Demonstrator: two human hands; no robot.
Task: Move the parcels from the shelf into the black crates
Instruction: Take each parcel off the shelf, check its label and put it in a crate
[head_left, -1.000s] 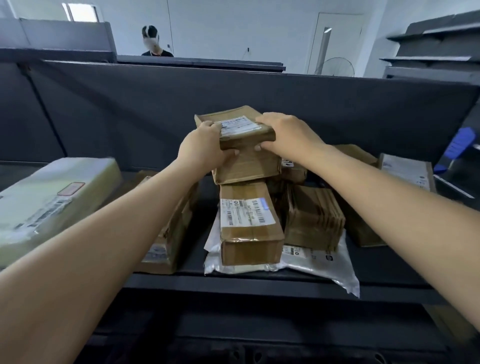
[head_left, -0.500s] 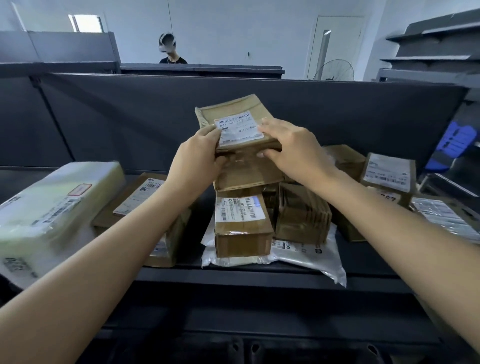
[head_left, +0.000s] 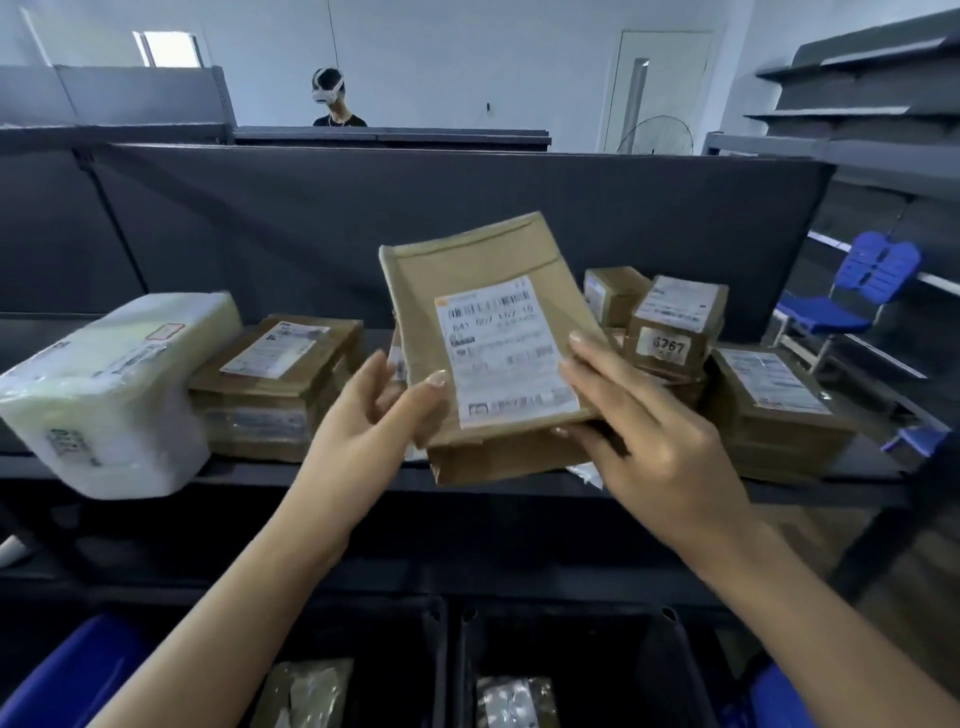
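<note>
I hold two stacked brown parcels in front of the shelf (head_left: 519, 480). The upper one is a flat brown envelope parcel (head_left: 467, 280) with a white label, tilted up toward me. Under it is a brown box (head_left: 498, 460). My left hand (head_left: 374, 415) grips the left edge, thumb on top. My right hand (head_left: 644, 441) grips the right edge, fingers over the label. Two black crates (head_left: 452, 660) stand below the shelf, each with a wrapped packet inside. More parcels stay on the shelf: a white wrapped one (head_left: 109, 395) and brown boxes (head_left: 275, 384) at left, brown boxes (head_left: 675, 332) at right.
A dark back panel (head_left: 415, 228) rises behind the shelf. A person with a headset (head_left: 335, 104) stands beyond it. A blue chair (head_left: 852, 296) and grey shelving (head_left: 872, 93) are at the right. Blue bins (head_left: 67, 675) flank the crates.
Both hands lifted the two stacked parcels off the pile and drew them toward me, tilting the label up. The view dropped, bringing the black crates into sight.
</note>
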